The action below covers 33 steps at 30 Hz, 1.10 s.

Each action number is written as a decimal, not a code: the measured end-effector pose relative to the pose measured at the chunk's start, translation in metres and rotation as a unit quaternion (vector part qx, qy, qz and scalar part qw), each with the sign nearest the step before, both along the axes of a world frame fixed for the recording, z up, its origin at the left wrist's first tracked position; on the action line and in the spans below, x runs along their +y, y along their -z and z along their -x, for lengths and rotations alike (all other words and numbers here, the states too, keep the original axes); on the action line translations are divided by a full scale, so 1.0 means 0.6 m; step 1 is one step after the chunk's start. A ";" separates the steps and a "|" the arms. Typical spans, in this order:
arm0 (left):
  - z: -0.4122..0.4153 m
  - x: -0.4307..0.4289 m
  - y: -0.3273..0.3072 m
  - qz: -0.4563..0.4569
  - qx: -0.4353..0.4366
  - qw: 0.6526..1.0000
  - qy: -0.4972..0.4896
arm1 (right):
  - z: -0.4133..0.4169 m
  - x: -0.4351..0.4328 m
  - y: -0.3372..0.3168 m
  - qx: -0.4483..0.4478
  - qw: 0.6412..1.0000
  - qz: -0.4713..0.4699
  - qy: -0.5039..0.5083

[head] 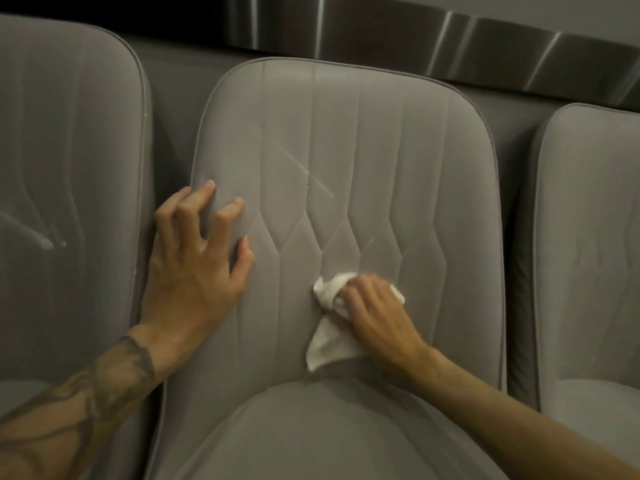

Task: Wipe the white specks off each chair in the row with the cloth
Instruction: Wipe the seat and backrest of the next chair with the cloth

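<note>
grey plush fabric fills the head view: three chairs stand side by side, and both hands are on the middle chair (381, 150). the right hand (374, 306) bunches the white cloth (329, 344) in curled fingers and presses it low on the backrest, just above the seat cushion (311, 438); a loose corner trails down. the left hand (194, 271) is spread and holds nothing, its fingertips braced on the backrest's left edge. a pale diagonal streak (304, 168) with tiny white flecks sits higher up, well apart from the cloth, and looks like the next patch to reach. short firm strokes along the stitched channels should lift flecks rather than smear them, and refolding to a clean face would help. the left chair (69, 133) shows whitish marks too; the right chair (588, 237) is too dim to judge.
</note>
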<state>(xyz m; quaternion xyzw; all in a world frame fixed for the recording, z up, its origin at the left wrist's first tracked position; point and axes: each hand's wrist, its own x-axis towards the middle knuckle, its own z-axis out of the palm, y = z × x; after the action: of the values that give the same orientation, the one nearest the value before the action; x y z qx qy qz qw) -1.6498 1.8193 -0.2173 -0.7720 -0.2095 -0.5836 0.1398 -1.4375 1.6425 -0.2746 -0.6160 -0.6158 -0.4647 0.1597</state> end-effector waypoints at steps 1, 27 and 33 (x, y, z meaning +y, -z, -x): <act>0.000 0.000 0.000 -0.001 0.002 1.000 0.000 | -0.003 -0.011 0.018 -0.034 0.998 0.044 -0.012; -0.001 0.001 -0.001 -0.001 -0.001 1.000 0.009 | -0.028 0.083 -0.301 0.137 0.946 -0.290 -0.042; 0.000 0.001 0.000 0.002 -0.003 1.000 0.011 | -0.011 0.068 -0.209 0.111 0.975 -0.184 -0.050</act>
<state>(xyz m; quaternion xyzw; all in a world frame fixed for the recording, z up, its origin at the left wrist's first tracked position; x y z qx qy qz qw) -1.6496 1.8197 -0.2172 -0.7731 -0.2022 -0.5868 0.1312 -1.4311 1.6834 -0.1493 -0.5919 -0.5284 -0.4901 0.3609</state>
